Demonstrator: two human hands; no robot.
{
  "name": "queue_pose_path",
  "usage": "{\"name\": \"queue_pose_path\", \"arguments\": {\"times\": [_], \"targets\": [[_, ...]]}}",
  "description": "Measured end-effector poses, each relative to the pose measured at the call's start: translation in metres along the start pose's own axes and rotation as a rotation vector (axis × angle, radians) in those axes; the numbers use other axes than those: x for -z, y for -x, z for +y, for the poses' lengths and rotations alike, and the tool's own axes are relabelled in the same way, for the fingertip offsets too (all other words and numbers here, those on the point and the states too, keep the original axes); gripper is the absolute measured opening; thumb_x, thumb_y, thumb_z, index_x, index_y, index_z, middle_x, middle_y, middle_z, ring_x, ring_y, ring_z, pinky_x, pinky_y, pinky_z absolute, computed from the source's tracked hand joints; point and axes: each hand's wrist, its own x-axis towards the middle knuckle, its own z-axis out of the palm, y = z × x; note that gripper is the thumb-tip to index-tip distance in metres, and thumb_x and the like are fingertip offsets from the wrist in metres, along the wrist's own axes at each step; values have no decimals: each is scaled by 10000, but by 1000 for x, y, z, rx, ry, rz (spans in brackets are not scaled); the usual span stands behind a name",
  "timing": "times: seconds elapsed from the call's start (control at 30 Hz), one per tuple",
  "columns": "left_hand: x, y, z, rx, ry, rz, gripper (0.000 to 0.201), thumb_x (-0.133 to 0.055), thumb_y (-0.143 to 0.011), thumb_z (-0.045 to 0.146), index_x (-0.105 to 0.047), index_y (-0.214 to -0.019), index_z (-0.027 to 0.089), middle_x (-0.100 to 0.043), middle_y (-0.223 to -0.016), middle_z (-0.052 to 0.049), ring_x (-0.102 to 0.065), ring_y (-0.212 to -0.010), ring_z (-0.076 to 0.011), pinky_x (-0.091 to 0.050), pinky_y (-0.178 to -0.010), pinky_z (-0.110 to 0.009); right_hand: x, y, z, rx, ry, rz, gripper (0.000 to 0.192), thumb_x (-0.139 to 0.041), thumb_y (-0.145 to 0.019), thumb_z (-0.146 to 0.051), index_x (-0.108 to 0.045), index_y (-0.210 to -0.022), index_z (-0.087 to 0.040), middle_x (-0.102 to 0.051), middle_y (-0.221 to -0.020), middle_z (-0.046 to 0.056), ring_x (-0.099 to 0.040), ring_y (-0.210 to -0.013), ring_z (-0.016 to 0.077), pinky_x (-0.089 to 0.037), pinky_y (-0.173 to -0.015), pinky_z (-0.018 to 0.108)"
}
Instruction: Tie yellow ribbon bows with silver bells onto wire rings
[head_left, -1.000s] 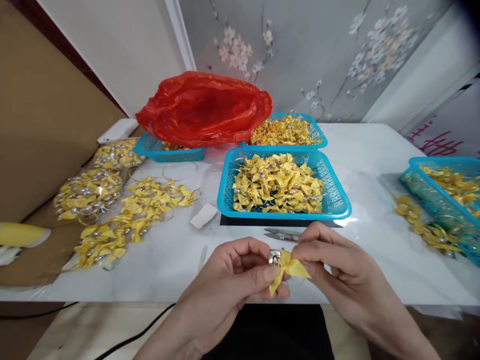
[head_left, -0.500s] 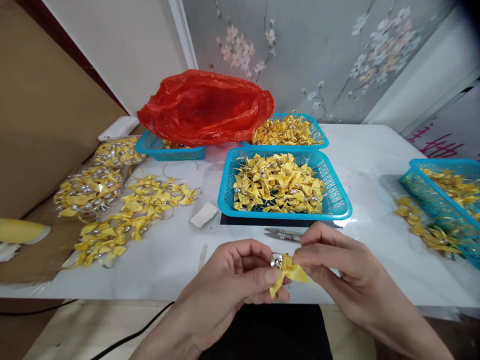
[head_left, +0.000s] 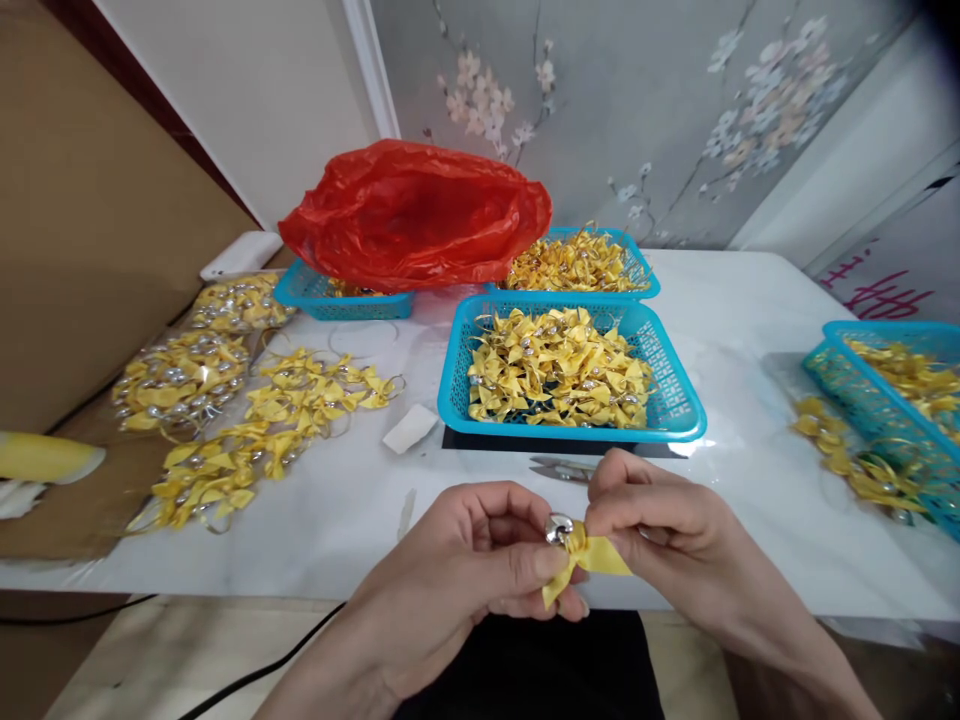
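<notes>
Yellow ribbon bow with a small silver bell at its knot, pinched between both hands just above the near edge of the white table. Left hand curled nearly closed, thumb pressed against the bow's left loop, fingers folded in behind the bell. Right hand likewise closed down to a pinch — thumb and forefinger gripping the bow at the knot, right loop poking out below the fingers. Both hands touching each other at the bow.

Just beyond the hands, flat on the table, a pair of small metal snips, partly hidden by the right knuckles. Behind the snips, a blue plastic basket heaped with more yellow bows and bells, standing on something dark and flat. Farther back, a second blue basket also filled, and beside it a third basket under a crumpled red plastic bag.

To the left, loose on the tabletop — a spread of yellow bows strung on thin hoops, with bundled packets of the same closer to the brown board at the edge. Near the central basket, a small white scrap. At the far right, another blue basket partly out of frame, with a few bows spilled beside it. Grey wall with a pale blossom pattern behind.
</notes>
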Motion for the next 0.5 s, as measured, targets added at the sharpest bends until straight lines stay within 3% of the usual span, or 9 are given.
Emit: {"name": "queue_pose_path", "arguments": {"times": [0.23, 0.33, 0.4, 0.5], "targets": [[0, -3, 2, -46, -47, 48, 244, -894, -661, 222, -694, -781, 153, -745, -698, 2, -730, -590, -108, -541, -577, -145, -7, 0, -2, 55, 91, 108, 184, -638, -854, -72, -694, -836, -247, -684, -755, -29, -659, -653, 101, -537, -588, 159], [1, -2, 2, -106, -67, 98, 230, -889, -659, 189, -697, -784, 159, -740, -698, 14, -728, -618, -116, -555, -625, -177, -10, 7, -9, 75, 368, 184, 232, -534, -914, -80, -632, -1053, -237, -747, -919, 5, -718, -738, 118, -578, -646, 165], [1, -2, 2, -146, -90, 135, 228, -885, -646, 148, -693, -769, 160, -737, -677, 19, -719, -624, -117, -549, -625, -180, -12, 11, -15, 172, 599, 243, 273, -515, -926, -84, -598, -1154, -211, -739, -1022, 58, -724, -873, 170, -596, -715, 224], [-3, -4, 3, -190, -106, 169, 231, -879, -627, 110, -679, -730, 158, -719, -618, 28, -658, -569, -91, -517, -574, -158, -15, 12, -25, 332, 765, 221, 238, -544, -925, -81, -649, -1090, -217, -715, -1002, 72, -693, -884, 196, -587, -717, 267]]}}
